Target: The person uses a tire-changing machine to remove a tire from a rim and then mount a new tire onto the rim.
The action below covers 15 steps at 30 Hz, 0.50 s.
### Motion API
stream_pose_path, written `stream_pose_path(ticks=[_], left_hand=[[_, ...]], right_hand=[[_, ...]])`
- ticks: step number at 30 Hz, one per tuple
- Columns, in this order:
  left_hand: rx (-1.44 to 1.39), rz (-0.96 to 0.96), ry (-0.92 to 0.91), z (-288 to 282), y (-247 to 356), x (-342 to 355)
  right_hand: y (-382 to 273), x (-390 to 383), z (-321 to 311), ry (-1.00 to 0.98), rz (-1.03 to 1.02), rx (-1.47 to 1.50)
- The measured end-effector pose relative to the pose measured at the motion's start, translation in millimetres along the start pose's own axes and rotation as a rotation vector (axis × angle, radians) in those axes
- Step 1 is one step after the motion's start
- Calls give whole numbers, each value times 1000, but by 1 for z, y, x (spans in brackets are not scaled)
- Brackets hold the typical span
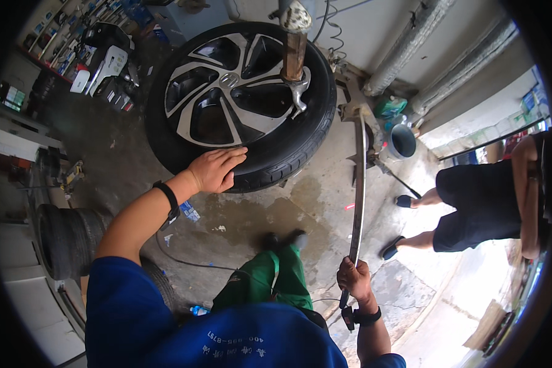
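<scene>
A tyre (310,150) on a silver and black alloy wheel (230,113) lies flat on a tyre changing machine. The machine's post ends in a metal mounting head (297,95) that sits at the rim's right edge. My left hand (214,170) rests on the near sidewall, fingers stretched out and holding nothing. My right hand (355,280) is wrapped round the near end of a long metal lever arm (358,184). The arm runs away from me along the right side of the wheel, apart from the tyre. Its far end meets the machine's side.
A person in black shorts (481,205) stands at the right. A grey bucket (402,141) stands by the wall, near silver wrapped pipes (405,49). Stacked tyres (67,239) are at the left. A hose (196,262) crosses the wet-patched floor by my feet.
</scene>
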<state>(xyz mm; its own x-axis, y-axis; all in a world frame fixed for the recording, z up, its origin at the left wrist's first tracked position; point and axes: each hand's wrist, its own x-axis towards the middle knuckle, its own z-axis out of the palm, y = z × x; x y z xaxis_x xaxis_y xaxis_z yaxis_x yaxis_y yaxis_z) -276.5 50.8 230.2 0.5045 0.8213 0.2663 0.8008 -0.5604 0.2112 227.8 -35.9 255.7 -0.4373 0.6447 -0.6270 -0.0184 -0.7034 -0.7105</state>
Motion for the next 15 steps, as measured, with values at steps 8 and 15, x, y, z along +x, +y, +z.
stream_pose_path(ticks=[8, 15], left_hand=[[76, -64, 68, 7, 24, -1], [-220, -222, 321, -3, 142, 88]], right_hand=[[-44, -39, 24, -173, 99, -158], [-71, -27, 6, -279, 180, -196]])
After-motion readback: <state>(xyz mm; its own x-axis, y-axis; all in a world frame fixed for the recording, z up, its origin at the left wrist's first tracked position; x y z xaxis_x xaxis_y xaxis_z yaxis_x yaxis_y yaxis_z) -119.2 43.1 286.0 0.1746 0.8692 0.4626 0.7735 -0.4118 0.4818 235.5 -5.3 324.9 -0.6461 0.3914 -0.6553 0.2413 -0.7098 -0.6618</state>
